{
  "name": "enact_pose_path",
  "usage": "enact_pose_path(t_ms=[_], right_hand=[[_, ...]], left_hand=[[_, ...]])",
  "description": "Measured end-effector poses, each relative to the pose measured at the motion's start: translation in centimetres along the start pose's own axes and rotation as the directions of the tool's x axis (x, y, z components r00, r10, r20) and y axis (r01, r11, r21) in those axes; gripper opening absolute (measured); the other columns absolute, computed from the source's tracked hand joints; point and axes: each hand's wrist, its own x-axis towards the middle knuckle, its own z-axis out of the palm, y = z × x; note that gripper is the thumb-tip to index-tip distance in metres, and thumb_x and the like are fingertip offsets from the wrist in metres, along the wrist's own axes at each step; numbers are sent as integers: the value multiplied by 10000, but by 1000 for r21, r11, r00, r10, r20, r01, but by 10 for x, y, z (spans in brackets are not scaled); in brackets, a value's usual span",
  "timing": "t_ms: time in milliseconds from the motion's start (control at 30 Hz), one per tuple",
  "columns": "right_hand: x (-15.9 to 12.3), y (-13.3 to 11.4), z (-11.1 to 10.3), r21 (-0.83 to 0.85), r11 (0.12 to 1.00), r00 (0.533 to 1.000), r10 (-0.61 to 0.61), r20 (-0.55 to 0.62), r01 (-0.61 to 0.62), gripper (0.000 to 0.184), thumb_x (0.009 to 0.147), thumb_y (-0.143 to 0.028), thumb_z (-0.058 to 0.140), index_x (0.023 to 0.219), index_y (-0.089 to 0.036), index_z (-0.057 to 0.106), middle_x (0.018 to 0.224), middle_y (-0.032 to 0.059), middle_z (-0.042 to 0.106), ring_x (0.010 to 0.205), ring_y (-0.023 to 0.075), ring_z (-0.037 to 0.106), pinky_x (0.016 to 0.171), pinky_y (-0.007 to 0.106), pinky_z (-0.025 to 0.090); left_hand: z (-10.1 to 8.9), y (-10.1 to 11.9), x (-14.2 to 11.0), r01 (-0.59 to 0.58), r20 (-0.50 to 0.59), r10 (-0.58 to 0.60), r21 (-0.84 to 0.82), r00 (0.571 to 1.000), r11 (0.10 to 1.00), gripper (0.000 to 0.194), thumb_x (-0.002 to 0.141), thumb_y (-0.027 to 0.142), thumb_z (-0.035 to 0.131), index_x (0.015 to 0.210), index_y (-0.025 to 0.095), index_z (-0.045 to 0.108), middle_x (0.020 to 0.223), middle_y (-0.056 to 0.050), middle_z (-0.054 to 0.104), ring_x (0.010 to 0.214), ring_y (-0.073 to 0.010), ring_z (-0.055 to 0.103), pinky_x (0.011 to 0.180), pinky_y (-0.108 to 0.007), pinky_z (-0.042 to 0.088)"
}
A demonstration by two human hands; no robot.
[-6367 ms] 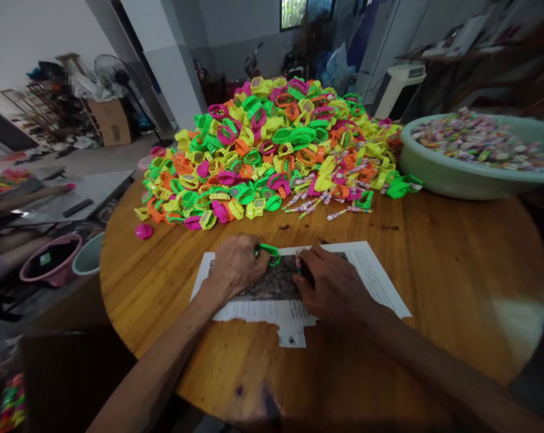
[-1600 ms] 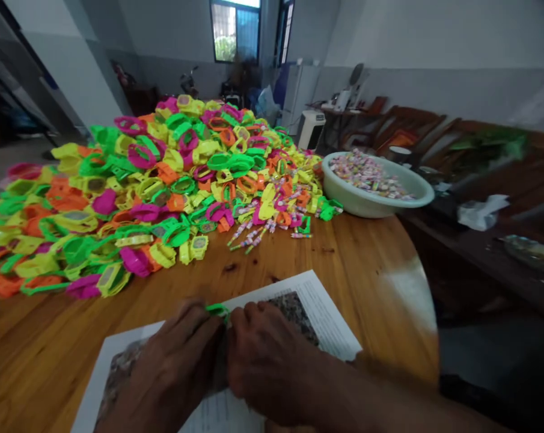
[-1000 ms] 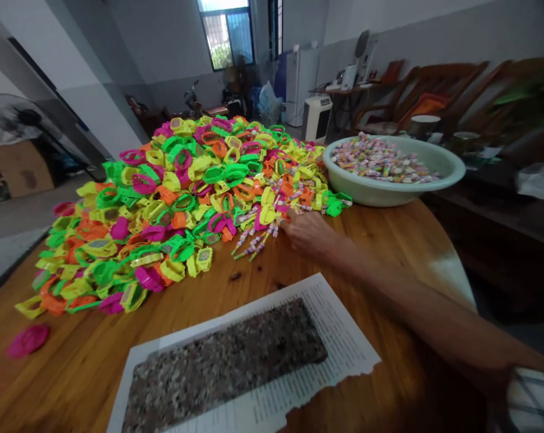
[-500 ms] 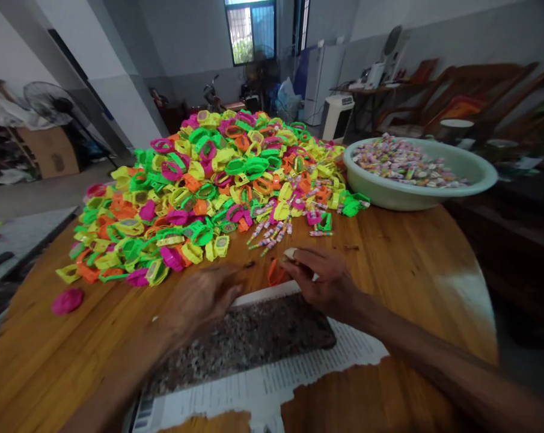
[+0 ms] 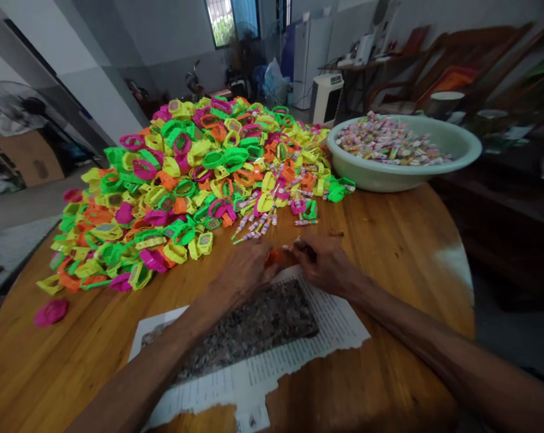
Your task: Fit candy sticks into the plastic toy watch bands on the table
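My left hand [image 5: 247, 267] is closed around an orange toy watch [image 5: 270, 258], most of which its fingers hide. Just to the right, my right hand [image 5: 326, 261] pinches a small wrapped candy stick [image 5: 288, 248], its end pointing toward the watch. Something pale shows at the right fingertips, too blurred to name. Below both hands lies a speckled stone slab [image 5: 258, 325] on torn printed paper [image 5: 339, 325]. Beyond the hands, several loose candy sticks [image 5: 258, 225] lie at the front of a large heap of bright toy watches [image 5: 177, 186].
A pale green basin [image 5: 389, 174] full of wrapped candies stands at the table's back right. One pink toy watch [image 5: 50, 312] lies apart at the left of the round wooden table [image 5: 402, 252]. Behind are an air cooler [image 5: 326, 99], a wooden chair [image 5: 474, 54] and a fan [image 5: 17, 105].
My left hand has moved right and closed on the orange watch, which was by the right hand. The right hand now holds a candy stick near it. The view has shifted.
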Motion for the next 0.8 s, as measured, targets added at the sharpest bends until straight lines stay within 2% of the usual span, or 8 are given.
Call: enact_pose_path(t_ms=[100,167,233,300,400,500,633,800], right_hand=[[-4,0,-3,-257,956,980,-102,168,144,203,981,-246,465,905,-151,628,849,77,615,772,185,539,692,313,339],[-5,1,-3,-377,896,956,-143,255,234,190,971,-220,471,993,-160,650,915,95,612,847,217,538,727,332,336],[-2,1,-1,-434,858,940,-145,308,274,184,944,-187,494,1028,-160,655,933,100,603,852,225,530,718,335,326],[1,-1,-1,-408,869,928,-136,347,279,174,931,-156,496,1005,-147,653,922,99,597,815,210,525,687,328,316],[0,-17,-2,-252,929,915,-168,366,271,200,980,-178,444,933,-138,633,888,82,592,779,183,525,676,316,327],[-10,-46,-2,-115,938,882,-260,393,328,215,1000,-215,441,921,-151,631,895,69,593,801,179,529,709,312,357],[-26,-76,7,-96,896,820,-349,454,434,163,962,-199,496,929,-151,649,909,85,595,858,213,522,756,342,377],[-32,-84,24,-205,852,821,-357,446,482,136,941,-160,501,921,-150,635,931,103,579,882,229,500,806,368,384]], left_hand=[[2,-4,1,-1,-12,1,37,1000,999,188,891,269,527,885,144,668,897,-100,678,811,-214,623,709,-312,454],[-2,-12,-6,-11,-36,10,-29,999,1000,182,885,256,528,899,150,675,887,-83,683,799,-200,621,713,-305,453],[-11,-22,-21,-9,-53,3,-105,999,994,193,878,256,542,960,165,692,887,-62,692,795,-191,623,717,-301,456],[-22,-30,-43,9,-43,-16,-163,999,987,251,888,272,548,1080,193,690,932,-46,706,818,-190,634,725,-301,469],[-34,-36,-79,67,7,-67,-228,998,971,369,916,322,547,1264,223,620,1118,-52,705,964,-208,655,809,-319,502],[-36,-38,-105,85,41,-77,-265,996,960,371,925,341,550,1271,219,610,1185,-66,692,1018,-214,656,860,-333,514],[-30,-41,-116,13,28,-5,-301,1000,953,269,944,297,514,1155,210,657,1117,-67,695,984,-204,655,859,-334,513],[-23,-45,-118,-75,-49,63,-293,997,953,236,914,217,550,1126,210,653,1059,-59,678,961,-201,633,838,-328,498]])
